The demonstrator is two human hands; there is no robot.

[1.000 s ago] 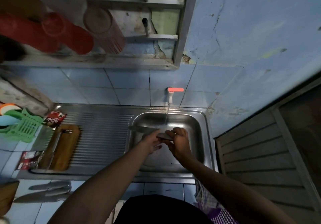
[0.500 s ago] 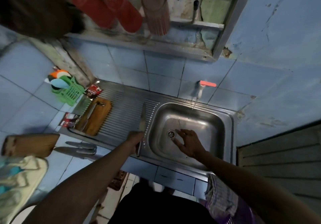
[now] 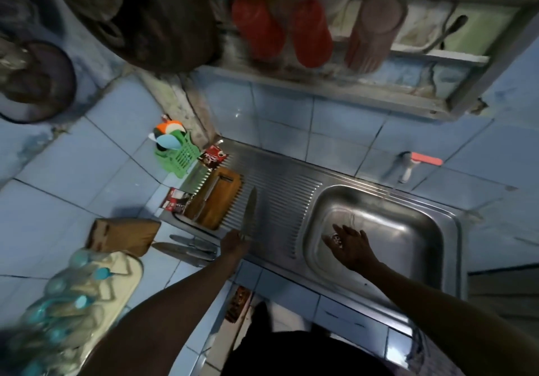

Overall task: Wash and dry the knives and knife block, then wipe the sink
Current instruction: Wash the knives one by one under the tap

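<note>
Rinsed knife carried over the drainboard, other hand left in the basin.

The left hand [image 3: 234,241] grips a knife [image 3: 250,213] by its handle, fingers curled round it; the blade runs straight up and away from those fingers, along the ribs of the drainboard [image 3: 280,200]. Just beyond the blade tip's left lies the wooden board [image 3: 221,200]; other knives [image 3: 189,248] lie just left of the knuckles. The right hand [image 3: 350,244], fingers spread and holding nothing, sits over the sink [image 3: 408,229] drain, farther off.
</note>
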